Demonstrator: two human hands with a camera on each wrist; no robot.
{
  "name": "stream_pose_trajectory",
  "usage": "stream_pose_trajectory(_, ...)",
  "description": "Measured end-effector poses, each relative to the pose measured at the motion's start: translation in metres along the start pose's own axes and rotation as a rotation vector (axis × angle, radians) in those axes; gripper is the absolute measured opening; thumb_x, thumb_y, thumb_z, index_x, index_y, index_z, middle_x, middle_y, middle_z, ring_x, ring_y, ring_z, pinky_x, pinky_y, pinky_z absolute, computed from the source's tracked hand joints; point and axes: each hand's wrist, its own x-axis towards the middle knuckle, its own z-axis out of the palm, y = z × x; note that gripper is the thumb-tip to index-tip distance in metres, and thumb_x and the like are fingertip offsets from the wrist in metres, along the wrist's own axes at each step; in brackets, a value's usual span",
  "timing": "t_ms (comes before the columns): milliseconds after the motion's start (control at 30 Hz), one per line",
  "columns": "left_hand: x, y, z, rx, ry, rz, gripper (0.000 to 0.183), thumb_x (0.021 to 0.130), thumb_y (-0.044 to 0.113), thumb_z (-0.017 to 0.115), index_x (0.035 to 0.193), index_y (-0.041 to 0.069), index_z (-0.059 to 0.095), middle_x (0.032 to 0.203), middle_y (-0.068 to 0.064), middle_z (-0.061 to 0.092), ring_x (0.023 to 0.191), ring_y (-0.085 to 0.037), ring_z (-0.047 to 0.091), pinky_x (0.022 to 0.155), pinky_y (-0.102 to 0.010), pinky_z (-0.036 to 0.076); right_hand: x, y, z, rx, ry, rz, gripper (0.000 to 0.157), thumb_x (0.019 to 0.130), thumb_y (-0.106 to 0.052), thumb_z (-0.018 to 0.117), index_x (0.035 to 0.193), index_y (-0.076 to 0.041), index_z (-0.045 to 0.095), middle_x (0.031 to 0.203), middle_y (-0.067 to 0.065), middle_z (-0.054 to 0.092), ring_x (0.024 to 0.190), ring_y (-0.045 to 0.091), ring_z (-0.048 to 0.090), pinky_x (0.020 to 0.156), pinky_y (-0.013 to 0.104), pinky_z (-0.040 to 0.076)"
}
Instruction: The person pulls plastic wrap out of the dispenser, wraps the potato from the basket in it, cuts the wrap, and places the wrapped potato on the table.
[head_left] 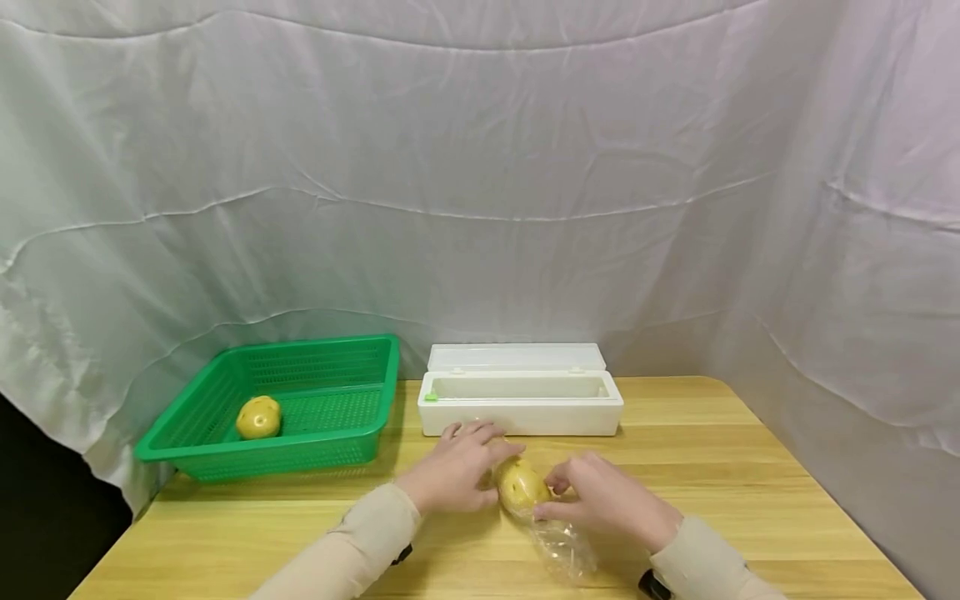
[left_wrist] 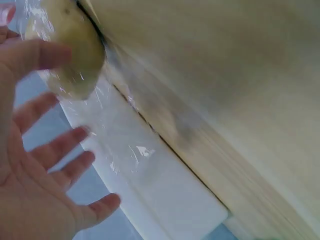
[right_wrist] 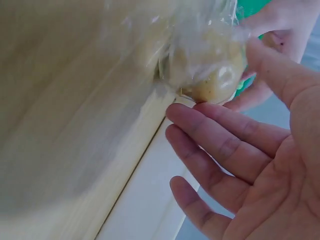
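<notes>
Between my two hands, a yellow potato (head_left: 522,487) lies on the table in clear plastic wrap (head_left: 564,546), whose loose crumpled part trails toward the front right. On the potato's left is my left hand (head_left: 461,467); in the left wrist view its fingers are spread and its thumb (left_wrist: 50,54) lies over the wrapped potato (left_wrist: 82,52). My right hand (head_left: 611,500) is at the potato's right side. In the right wrist view its fingers (right_wrist: 215,135) are extended just under the potato (right_wrist: 210,75), with the thumb (right_wrist: 272,65) near the wrap; whether it presses there is unclear.
Behind my hands stands a white dispenser box (head_left: 521,419), its lid (head_left: 516,357) raised and a small green slider (head_left: 431,397) at its left end. A green basket (head_left: 262,457) at the left holds another potato (head_left: 258,417). Grey cloth (head_left: 480,167) hangs behind the wooden table (head_left: 712,442).
</notes>
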Motion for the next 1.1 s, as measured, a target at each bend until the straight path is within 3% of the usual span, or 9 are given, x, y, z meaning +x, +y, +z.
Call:
stream_pose_trajectory(67, -0.003, 0.003, 0.001, 0.004, 0.061, -0.004, 0.069, 0.091, 0.037, 0.083, 0.155, 0.031, 0.056, 0.162, -0.01, 0.052, 0.152, -0.031, 0.047, 0.119, -0.065, 0.043, -0.004, -0.002, 0.0, 0.01, 0.006, 0.0, 0.037, 0.095, -0.045, 0.08, 0.101, -0.009, 0.082, 0.098, 0.008, 0.084, 0.079, 0.006, 0.074, 0.074, 0.028, 0.063)
stream_pose_trajectory(200, -0.012, 0.011, 0.002, -0.006, 0.156, 0.011, 0.062, 0.09, 0.028, 0.086, 0.147, 0.025, 0.061, 0.141, -0.006, 0.064, 0.128, -0.021, 0.064, 0.106, -0.047, 0.057, -0.007, -0.005, 0.002, 0.074, 0.0, 0.011, 0.026, 0.098, -0.041, 0.078, 0.101, -0.016, 0.083, 0.098, 0.003, 0.084, 0.074, -0.002, 0.064, 0.065, 0.023, 0.056)
stream_pose_trajectory(333, -0.022, 0.017, 0.001, -0.089, 0.164, 0.03, 0.052, 0.092, 0.02, 0.084, 0.14, 0.017, 0.065, 0.123, -0.004, 0.071, 0.105, -0.015, 0.07, 0.093, -0.032, 0.062, -0.01, -0.005, 0.004, 0.072, 0.01, 0.001, 0.02, 0.1, -0.041, 0.076, 0.099, -0.022, 0.083, 0.095, -0.006, 0.083, 0.082, -0.002, 0.07, 0.07, 0.026, 0.059)
stream_pose_trajectory(500, -0.031, 0.023, -0.001, -0.249, 0.083, 0.002, 0.051, 0.094, 0.014, 0.081, 0.142, 0.009, 0.064, 0.128, -0.01, 0.076, 0.108, -0.018, 0.075, 0.094, -0.027, 0.062, -0.011, -0.005, 0.006, 0.049, 0.029, -0.022, 0.017, 0.101, -0.04, 0.075, 0.099, -0.025, 0.082, 0.095, -0.01, 0.082, 0.089, 0.0, 0.073, 0.081, 0.034, 0.064)
stream_pose_trajectory(633, -0.036, 0.027, 0.0, -0.313, 0.057, 0.01, 0.053, 0.095, 0.011, 0.079, 0.145, 0.003, 0.061, 0.132, -0.011, 0.076, 0.113, -0.019, 0.077, 0.098, -0.025, 0.061, -0.012, -0.006, 0.006, 0.059, 0.012, -0.042, 0.016, 0.102, -0.038, 0.074, 0.101, -0.024, 0.082, 0.097, -0.009, 0.083, 0.091, 0.001, 0.074, 0.082, 0.034, 0.064)
stream_pose_trajectory(867, -0.041, 0.034, 0.003, -0.335, 0.039, -0.057, 0.064, 0.095, 0.017, 0.08, 0.152, 0.002, 0.056, 0.146, -0.013, 0.068, 0.129, -0.023, 0.071, 0.108, -0.032, 0.057, -0.017, -0.008, 0.007, 0.074, -0.028, -0.035, 0.039, 0.102, -0.037, 0.074, 0.121, -0.003, 0.079, 0.104, 0.007, 0.084, 0.095, 0.015, 0.079, 0.085, 0.037, 0.066)
stream_pose_trajectory(1100, -0.045, 0.037, 0.003, -0.327, 0.034, -0.084, 0.07, 0.096, 0.021, 0.08, 0.156, 0.002, 0.052, 0.149, -0.013, 0.065, 0.133, -0.026, 0.069, 0.11, -0.036, 0.056, -0.021, -0.009, 0.009, 0.064, -0.053, -0.019, 0.041, 0.102, -0.039, 0.073, 0.122, -0.003, 0.078, 0.111, 0.011, 0.083, 0.103, 0.027, 0.08, 0.091, 0.045, 0.065)
